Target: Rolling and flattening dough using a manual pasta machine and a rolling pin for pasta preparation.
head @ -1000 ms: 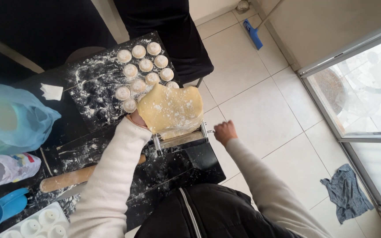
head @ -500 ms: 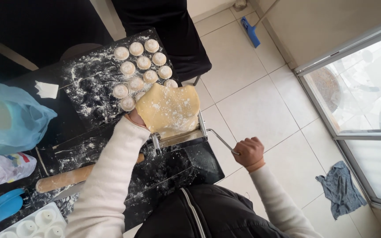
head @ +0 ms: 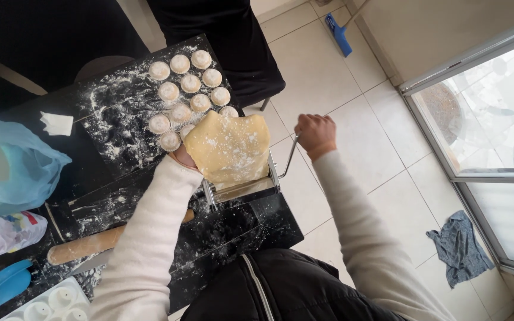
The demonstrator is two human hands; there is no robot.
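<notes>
Moved: right hand point(head: 315, 134) up with crank point(head: 289, 159).
Right grip: closed on crank.
Left hand point(head: 183, 157): under dough point(head: 228, 147), grip hidden.
Dough: over pasta machine point(head: 242, 191) on surface point(head: 120, 196).
Advice: crank evenly, support sheet flat.

The pasta roller point(head: 242, 191) is bright, glossy metal, and the dough sheet point(head: 228, 148) draped over it looks soft and matt, dusted with flour. Left of the roller, the black surface point(head: 120, 128) is smooth under rough white flour, with a matt wooden rolling pin point(head: 90, 245) and a thin, crinkled blue plastic bag point(head: 10, 166). Right of the roller, the floor tiles point(head: 328, 77) look smooth with a slight sheen.
</notes>
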